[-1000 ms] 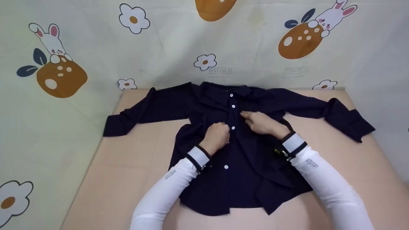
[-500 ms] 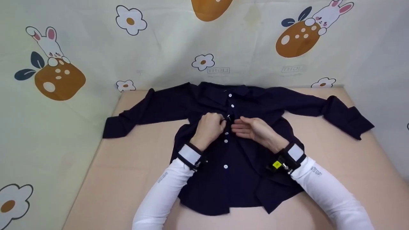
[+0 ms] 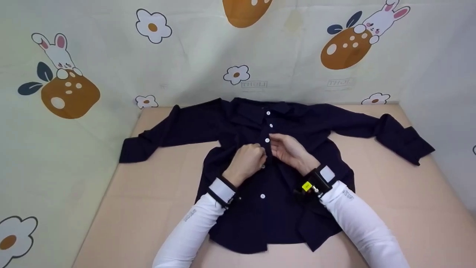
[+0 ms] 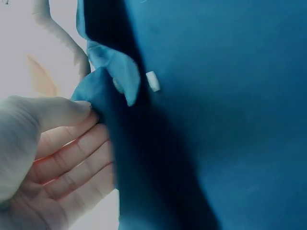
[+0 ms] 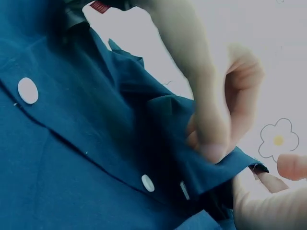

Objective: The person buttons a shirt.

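A dark navy shirt (image 3: pixel 260 223) lies spread front up, white buttons running down its placket. My left hand (image 3: pixel 246 160) pinches the placket edge at mid-chest, knuckles up. In the left wrist view its thumb presses the cloth against the forefinger, a white button (image 4: pixel 152 81) just beyond. Opposite it, my right hand (image 3: pixel 290 150) is at the placket with relaxed fingers. In the right wrist view, my right hand (image 5: pixel 273 206) reaches in low at the fabric edge, thumb apart from the cloth, fingertips hidden behind it. Beside the right fingertips shows another button (image 3: pixel 267 140).
The shirt's sleeves (image 3: pixel 148 143) stretch out to both sides on a beige tabletop (image 3: pixel 148 193). A cream sheet (image 3: pixel 186 56) printed with rabbits and flowers covers the back and left. Both wrists wear strapped bands (image 3: pixel 221 190).
My right hand went from pointing at the placket's right side to beside the left hand, its fingers now at the edge. The left hand moved up, then slightly down, still gripping cloth.
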Tool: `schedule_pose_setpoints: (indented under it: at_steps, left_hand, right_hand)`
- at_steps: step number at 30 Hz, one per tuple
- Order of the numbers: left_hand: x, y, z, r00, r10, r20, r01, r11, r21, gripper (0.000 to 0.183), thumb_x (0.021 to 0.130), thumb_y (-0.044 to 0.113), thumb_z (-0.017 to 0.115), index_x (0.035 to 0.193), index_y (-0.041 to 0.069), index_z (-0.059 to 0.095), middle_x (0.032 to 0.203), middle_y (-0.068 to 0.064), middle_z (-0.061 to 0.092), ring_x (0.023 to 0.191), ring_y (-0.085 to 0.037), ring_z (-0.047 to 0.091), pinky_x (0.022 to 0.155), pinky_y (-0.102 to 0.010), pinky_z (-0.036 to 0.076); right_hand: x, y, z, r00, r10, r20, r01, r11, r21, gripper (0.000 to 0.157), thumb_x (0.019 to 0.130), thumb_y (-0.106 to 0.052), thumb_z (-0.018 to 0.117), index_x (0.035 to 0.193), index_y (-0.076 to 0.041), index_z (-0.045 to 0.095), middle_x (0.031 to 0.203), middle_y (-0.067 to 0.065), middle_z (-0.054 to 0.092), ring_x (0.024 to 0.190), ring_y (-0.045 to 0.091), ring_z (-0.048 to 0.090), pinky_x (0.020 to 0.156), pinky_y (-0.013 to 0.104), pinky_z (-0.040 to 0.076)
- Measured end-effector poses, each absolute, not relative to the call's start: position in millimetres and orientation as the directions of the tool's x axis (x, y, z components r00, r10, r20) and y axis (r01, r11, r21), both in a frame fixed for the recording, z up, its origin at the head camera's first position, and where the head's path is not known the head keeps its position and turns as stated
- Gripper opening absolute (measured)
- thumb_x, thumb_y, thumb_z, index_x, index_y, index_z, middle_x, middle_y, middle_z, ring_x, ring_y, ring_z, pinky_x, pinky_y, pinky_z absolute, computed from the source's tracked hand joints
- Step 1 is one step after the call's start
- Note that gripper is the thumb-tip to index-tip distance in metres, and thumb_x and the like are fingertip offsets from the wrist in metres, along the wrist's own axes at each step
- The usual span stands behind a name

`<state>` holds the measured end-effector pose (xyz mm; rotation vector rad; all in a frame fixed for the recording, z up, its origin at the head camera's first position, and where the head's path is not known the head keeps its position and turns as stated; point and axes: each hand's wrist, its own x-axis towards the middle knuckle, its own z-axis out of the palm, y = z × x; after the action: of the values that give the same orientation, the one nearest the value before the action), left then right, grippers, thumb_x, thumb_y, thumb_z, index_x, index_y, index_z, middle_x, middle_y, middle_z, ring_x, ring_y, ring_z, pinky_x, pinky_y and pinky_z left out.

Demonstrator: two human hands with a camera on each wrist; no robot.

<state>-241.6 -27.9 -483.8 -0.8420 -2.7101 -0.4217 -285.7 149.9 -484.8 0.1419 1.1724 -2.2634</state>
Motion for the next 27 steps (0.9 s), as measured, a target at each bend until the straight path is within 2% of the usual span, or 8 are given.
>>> schedule_pose_setpoints:
  at_steps: [8,15,20,27]
  left_hand:
    - [-238,-33,-485,-0.806,0.500,0.318,0.580,0.775,0.253,0.012,0.092,0.015,0.074,0.085,0.007,0.078,0.080,-0.008,0.071,0.074,-0.027,0.072,0.068,-0.040,0.059]
    - [-240,-47,-477,-0.807,0.483,0.339,0.584,0.739,0.336,0.011,0.093,0.014,0.074,0.088,0.006,0.080,0.079,-0.009,0.072,0.074,-0.028,0.072,0.070,-0.042,0.058]
    - [-246,-52,-467,-0.844,0.402,0.356,0.530,0.727,0.436,0.015,0.095,0.017,0.074,0.093,0.005,0.081,0.086,-0.008,0.077,0.081,-0.027,0.074,0.076,-0.042,0.059]
    - [-261,-44,-464,-0.934,0.221,0.282,0.353,0.700,0.621,0.020,0.096,0.021,0.071,0.101,0.005,0.082,0.100,-0.010,0.080,0.095,-0.029,0.076,0.087,-0.044,0.059]
  right_hand:
    - [-285,154,-489,-0.845,-0.434,-0.313,0.495,-0.414,-0.764,0.023,0.106,0.000,0.048,0.094,-0.004,0.066,0.089,0.007,0.074,0.084,0.019,0.072,0.077,0.029,0.060]
    - [-285,155,-492,-0.858,-0.410,-0.309,0.457,-0.336,-0.823,0.017,0.102,0.004,0.054,0.098,-0.004,0.069,0.091,0.006,0.075,0.085,0.017,0.075,0.076,0.028,0.062]
    - [-285,157,-494,-0.872,-0.358,-0.333,0.439,-0.274,-0.856,0.011,0.100,0.002,0.061,0.099,-0.005,0.069,0.090,0.005,0.077,0.085,0.016,0.076,0.077,0.027,0.062]
    - [-283,156,-497,-0.898,-0.301,-0.320,0.397,-0.245,-0.885,0.006,0.097,-0.002,0.068,0.102,-0.004,0.069,0.090,0.003,0.077,0.081,0.014,0.075,0.074,0.026,0.062]
